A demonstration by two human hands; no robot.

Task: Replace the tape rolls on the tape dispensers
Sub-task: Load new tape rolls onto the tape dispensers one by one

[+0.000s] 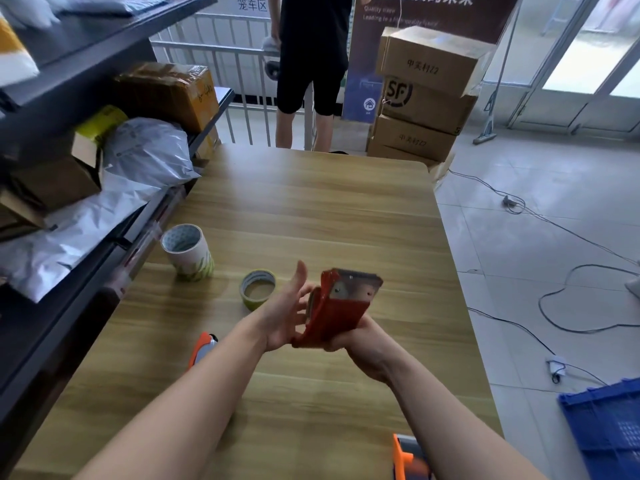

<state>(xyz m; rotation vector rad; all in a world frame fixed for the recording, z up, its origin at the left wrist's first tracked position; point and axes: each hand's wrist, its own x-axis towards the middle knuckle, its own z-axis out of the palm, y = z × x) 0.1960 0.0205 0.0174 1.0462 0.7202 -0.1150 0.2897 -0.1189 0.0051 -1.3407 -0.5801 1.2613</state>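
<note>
A red tape dispenser point(341, 308) with a metal blade plate is held above the wooden table point(311, 209). My right hand point(349, 336) grips its lower end from below. My left hand point(287, 306) lies flat against its left side, fingers straight and thumb up. A thin yellow-green tape roll point(258, 289) lies flat on the table just left of my hands. A tall stack of tape rolls point(188, 252) stands further left. An orange dispenser point(202, 348) lies partly hidden under my left forearm. Another orange dispenser point(410, 457) sits at the table's near edge.
A dark shelf point(86, 258) with parcels and grey bags runs along the table's left side. A person in black point(311, 64) stands beyond the far edge by a white railing. Stacked cardboard boxes point(426, 95) sit at the back right. Cables cross the floor; a blue crate point(606, 431) is at right.
</note>
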